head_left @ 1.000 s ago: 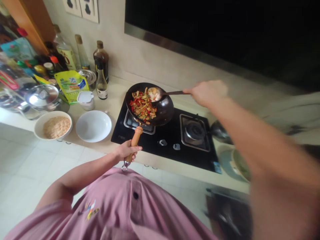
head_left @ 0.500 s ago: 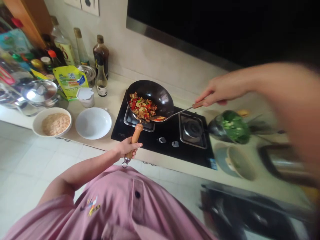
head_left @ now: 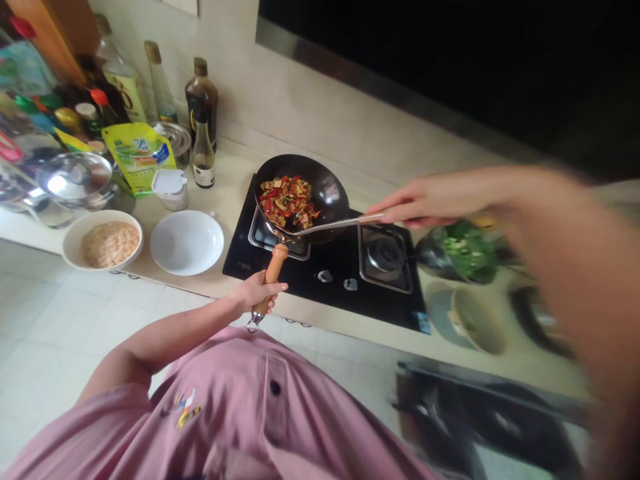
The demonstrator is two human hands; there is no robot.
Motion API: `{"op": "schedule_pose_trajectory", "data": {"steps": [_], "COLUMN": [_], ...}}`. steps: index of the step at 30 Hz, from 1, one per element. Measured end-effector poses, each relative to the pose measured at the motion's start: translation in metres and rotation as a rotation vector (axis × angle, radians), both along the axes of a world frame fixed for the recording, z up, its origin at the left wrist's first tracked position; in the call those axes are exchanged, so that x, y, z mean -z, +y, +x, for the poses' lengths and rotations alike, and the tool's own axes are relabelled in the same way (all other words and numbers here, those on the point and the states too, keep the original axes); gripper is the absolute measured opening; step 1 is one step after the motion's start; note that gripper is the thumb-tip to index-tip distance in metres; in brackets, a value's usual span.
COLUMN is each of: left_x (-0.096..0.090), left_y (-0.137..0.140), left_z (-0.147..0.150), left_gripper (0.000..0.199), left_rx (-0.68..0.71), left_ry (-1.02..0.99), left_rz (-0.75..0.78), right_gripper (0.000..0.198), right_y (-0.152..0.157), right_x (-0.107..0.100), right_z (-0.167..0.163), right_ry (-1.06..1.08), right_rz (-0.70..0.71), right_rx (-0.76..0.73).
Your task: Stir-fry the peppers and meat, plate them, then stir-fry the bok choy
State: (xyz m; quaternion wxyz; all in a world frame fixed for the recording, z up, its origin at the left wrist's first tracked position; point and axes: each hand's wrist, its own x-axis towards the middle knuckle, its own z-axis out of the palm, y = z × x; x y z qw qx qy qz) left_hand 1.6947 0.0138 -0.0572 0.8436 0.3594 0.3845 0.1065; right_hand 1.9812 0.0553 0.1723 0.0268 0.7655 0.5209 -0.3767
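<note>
My left hand (head_left: 257, 293) is wrapped round the wooden handle of a black wok (head_left: 333, 193), which sits over the left burner. Chopped food (head_left: 287, 203) in red and brown lies in the wok, heaped to its left side. My right hand (head_left: 420, 200) grips the handle end of a spatula (head_left: 330, 227). The spatula's long shaft reaches over the wok's near right rim, and its blade is low in the wok near the handle joint, mostly hidden.
Left of the black stove (head_left: 320, 293) stand a white dish (head_left: 187, 243), a bowl of pale pinkish food (head_left: 110, 243), a lidded white jar (head_left: 170, 190) and several bottles. To its right are a bowl of greens (head_left: 470, 253) and a stacked bowl (head_left: 477, 320). A dark range hood (head_left: 450, 73) overhangs the back.
My right hand has moved left and slightly down with the spatula, whose blade has shifted left along the wok's near side. The food looks turned over. My left hand keeps its grip.
</note>
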Motion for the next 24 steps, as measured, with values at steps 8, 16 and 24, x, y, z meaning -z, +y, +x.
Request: {"op": "schedule_pose_trajectory", "data": {"steps": [8,16,24], "left_x": [0.005,0.006,-0.002], "left_y": [-0.001,-0.004,-0.013], "left_z": [0.002,-0.001,-0.008], "left_gripper": [0.048,0.051,0.048], "left_rx": [-0.016,-0.081,-0.053], "left_ry": [-0.008,-0.050,-0.028], "left_rz": [0.002,0.068,0.117], "right_gripper": [0.023,0.026,0.052], "right_y": [-0.012,-0.121,-0.114], "right_x": [0.112,0.176,0.239], "right_z": [-0.027,-0.036,-0.009], "right_ry": [0.639,0.916,0.564], "right_rz": [0.169,0.202,0.366], "right_rx": [0.704,0.837,0.660]}}
